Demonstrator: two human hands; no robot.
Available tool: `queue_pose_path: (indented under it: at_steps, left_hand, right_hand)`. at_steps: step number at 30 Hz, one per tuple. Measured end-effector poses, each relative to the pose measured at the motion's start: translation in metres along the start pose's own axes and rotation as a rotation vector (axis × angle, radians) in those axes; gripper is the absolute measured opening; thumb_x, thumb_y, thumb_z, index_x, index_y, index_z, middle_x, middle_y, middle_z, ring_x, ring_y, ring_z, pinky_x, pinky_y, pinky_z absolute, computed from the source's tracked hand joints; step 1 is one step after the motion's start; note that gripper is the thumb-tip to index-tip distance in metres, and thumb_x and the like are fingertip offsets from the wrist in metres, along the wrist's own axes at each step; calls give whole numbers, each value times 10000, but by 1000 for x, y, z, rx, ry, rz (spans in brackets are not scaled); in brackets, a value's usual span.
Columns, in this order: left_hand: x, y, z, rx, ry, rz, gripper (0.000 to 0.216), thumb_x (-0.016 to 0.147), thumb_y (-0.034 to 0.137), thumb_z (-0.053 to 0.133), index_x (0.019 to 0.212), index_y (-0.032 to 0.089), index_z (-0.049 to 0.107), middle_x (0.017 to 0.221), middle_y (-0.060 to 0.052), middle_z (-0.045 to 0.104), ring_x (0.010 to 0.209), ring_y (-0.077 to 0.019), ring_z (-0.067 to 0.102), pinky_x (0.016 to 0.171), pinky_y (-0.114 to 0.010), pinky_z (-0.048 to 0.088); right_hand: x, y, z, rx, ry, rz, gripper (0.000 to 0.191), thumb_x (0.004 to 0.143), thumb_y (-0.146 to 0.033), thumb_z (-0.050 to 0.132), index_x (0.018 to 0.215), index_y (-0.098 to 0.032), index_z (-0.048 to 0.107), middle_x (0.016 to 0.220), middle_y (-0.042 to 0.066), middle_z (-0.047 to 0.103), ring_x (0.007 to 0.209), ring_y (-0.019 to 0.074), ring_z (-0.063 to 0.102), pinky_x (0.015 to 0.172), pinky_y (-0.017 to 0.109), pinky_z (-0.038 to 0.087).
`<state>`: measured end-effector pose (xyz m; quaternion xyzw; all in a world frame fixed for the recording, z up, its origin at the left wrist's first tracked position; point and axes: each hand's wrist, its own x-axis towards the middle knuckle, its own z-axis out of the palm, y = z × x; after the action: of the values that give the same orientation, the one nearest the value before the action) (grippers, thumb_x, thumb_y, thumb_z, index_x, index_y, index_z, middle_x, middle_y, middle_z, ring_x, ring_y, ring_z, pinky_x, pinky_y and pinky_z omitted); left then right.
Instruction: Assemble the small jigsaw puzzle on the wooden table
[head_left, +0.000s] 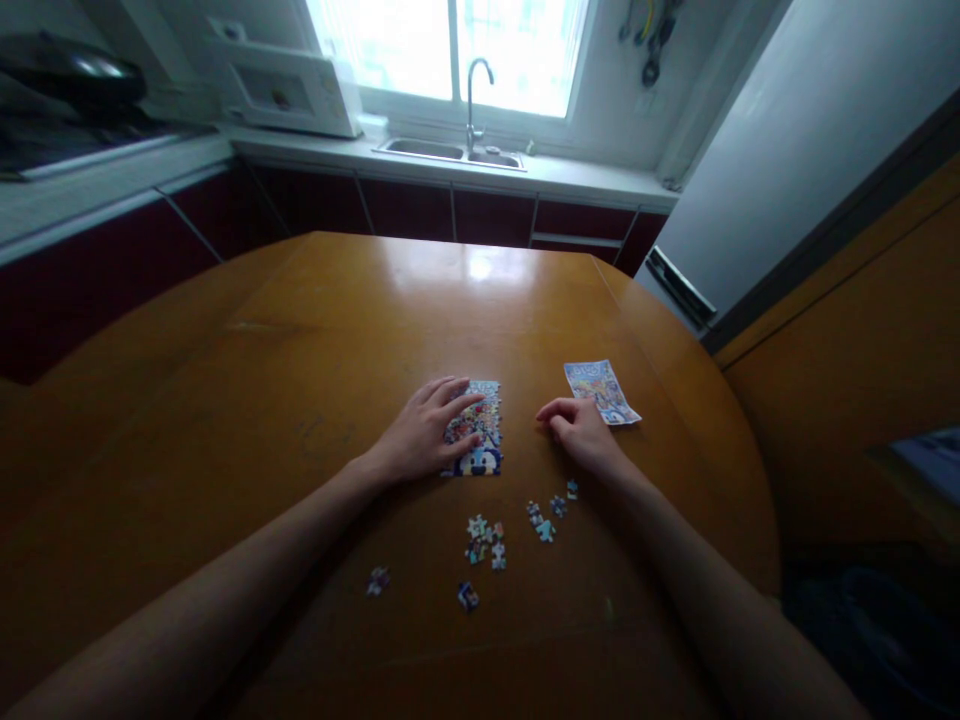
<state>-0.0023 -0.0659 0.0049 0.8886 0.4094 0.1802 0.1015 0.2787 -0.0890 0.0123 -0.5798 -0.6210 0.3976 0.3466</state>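
Note:
A partly assembled jigsaw puzzle [489,428] lies on the table, its right edge ragged with tabs and a blue-and-white character's face at the bottom. Spread over its left side is my left hand [426,428], fingers apart, covering part of the picture. My right hand [585,432] rests to the right of the puzzle, apart from it, with fingers curled together; whatever may be between them is hidden. Just behind that hand is a creased printed picture sheet [600,385]. Loose puzzle pieces [477,548] form a cluster nearer me, with more pieces [545,530] below my right hand.
Single pieces lie close to me, one at the left [378,581] and one near the middle [468,597]. The wooden table [360,310] has a rounded edge. Beyond it stand a counter with a sink [427,150], a microwave [289,90] and a refrigerator [795,150].

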Motion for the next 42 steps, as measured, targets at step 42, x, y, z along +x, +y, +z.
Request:
queue_pose_path:
  at_steps: [42]
  left_hand:
    - [-3,2,-3,1,-100,101,560,981,523,533,1503,336,455,1600,-25,399,1486,-296,320,1238,-528,220]
  right_hand:
    - [-86,-67,-6,-707,-654,-124,89,760,-128,656,791,-212,657,812,17,693,718,162,586,620,274,316]
